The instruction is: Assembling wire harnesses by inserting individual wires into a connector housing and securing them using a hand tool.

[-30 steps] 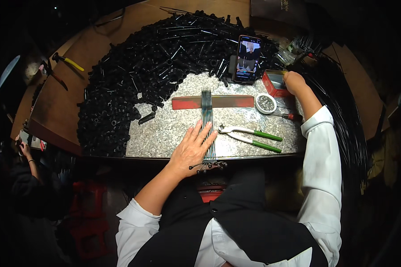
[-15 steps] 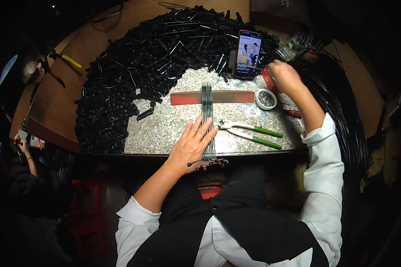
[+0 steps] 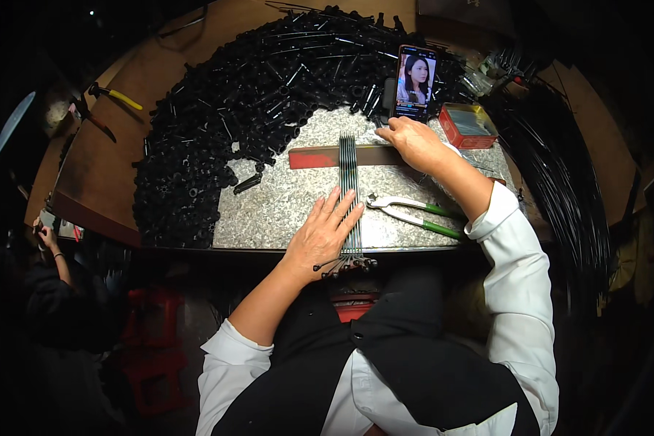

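Note:
A row of thin dark metal rods point(image 3: 348, 171) lies side by side across a red-and-brown bar point(image 3: 312, 158), with black knobbed ends point(image 3: 339, 270) hanging past the table's front edge. My left hand point(image 3: 321, 234) rests flat on the rods, its fingers stretched out and slightly spread. Above the bar's right half is my right hand point(image 3: 416, 144), thumb and fingers pinched together near the rods' far ends. Whatever is in that pinch is too small to make out. My right hand and wrist mostly cover the small white bowl. Green-handled pincers point(image 3: 400, 211) lie to the right of the rods.
Black tubular parts point(image 3: 269, 94) are heaped along the table's left and back. A phone point(image 3: 416, 83) playing a video stands at the back, beside an open red box point(image 3: 472, 138). Long black rods point(image 3: 552, 174) lie at right. A co-worker's hand point(image 3: 49, 238) shows far left.
My right hand has come left and nearer, from the red box to above the bar, uncovering the box. The left hand stays flat on the rods. The whole view has shifted slightly.

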Demonstrator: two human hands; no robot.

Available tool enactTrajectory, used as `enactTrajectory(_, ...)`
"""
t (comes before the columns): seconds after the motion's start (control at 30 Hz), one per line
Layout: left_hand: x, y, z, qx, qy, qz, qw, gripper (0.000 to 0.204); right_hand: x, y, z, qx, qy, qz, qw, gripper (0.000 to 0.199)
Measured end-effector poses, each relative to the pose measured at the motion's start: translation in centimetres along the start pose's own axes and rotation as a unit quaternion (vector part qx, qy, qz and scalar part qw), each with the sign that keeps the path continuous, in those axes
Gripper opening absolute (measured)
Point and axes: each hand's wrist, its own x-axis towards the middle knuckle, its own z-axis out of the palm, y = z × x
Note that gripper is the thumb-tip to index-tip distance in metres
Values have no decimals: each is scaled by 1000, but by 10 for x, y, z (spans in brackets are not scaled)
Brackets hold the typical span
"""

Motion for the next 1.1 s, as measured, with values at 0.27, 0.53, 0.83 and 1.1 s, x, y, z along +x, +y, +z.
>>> enactTrajectory(0.27,1,-1,0,-7,4,-1,1000,90,-5,3,0,-33,0,-15,999,35)
enactTrajectory(0.53,2,0,2,-4,5,-3,1000,91,-3,-1,-1,-40,-5,-11,999,37)
enactTrajectory(0.83,2,-1,4,-3,6,0,1000,93,-5,2,0,-56,12,-23,998,35)
enactTrajectory(1.1,2,-2,6,3,7,3,1000,92,-2,0,1,-49,9,-34,998,33)
